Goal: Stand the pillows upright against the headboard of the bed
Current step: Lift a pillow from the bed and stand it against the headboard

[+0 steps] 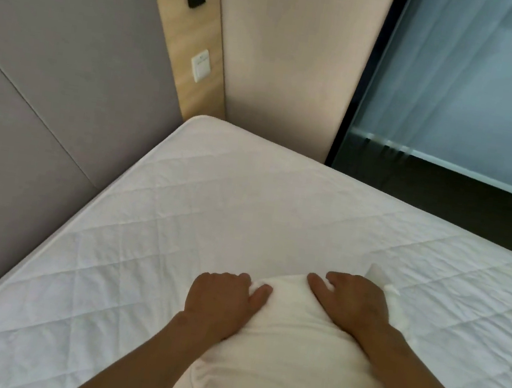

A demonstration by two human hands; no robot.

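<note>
Your left hand (221, 301) and right hand (352, 306) both grip the far end of one white pillow (284, 355), fingers curled over its edge, and the pillow sits at the near middle of the bed (179, 216), well apart from the headboard. The bed carries a white quilted cover; the grey padded headboard (51, 73) runs along the left. Far off, a wooden strip holds a wall switch (201, 65), a beige panel (294, 51) stands beside it, and frosted glass (477, 86) fills the far right.

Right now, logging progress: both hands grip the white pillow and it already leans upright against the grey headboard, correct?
Not quite. Both hands, left and right, do grip the white pillow, but the head view shows it out on the mattress, apart from the grey headboard.
</note>
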